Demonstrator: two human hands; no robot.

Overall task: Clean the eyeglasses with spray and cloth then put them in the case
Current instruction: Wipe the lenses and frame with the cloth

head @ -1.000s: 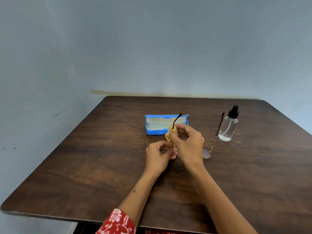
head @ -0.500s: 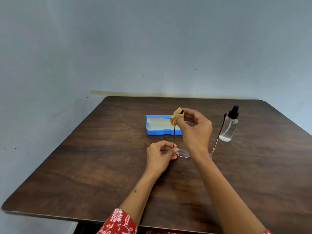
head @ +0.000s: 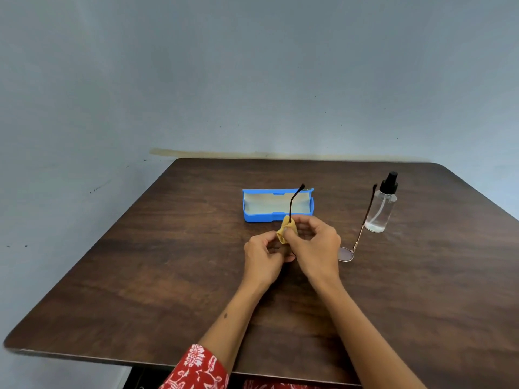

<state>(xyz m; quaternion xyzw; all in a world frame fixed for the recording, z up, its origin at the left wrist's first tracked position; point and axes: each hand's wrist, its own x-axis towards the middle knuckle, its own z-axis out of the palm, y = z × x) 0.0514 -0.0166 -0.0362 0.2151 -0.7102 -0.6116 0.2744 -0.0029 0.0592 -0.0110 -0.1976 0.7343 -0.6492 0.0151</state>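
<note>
The eyeglasses (head: 346,254) stand on the brown table (head: 168,276) with both temple arms pointing away from me. My left hand (head: 264,256) pinches the frame near its left lens, which is hidden behind my hands. My right hand (head: 314,245) pinches a small yellow cloth (head: 285,230) around the base of the left temple arm, whose dark tip sticks up in front of the case. The blue case (head: 276,204) lies open with a pale lining, just beyond my hands. A clear spray bottle (head: 382,204) with a black pump stands to the right, beside the right temple arm.
A bare grey wall rises behind the table. The table's front edge runs close to my body, and its left edge slants away toward the wall. A red patterned sleeve (head: 196,369) shows at the bottom.
My right hand has slid the cloth back down the left temple arm from its tip to its base. The left hand and the glasses have stayed in place.
</note>
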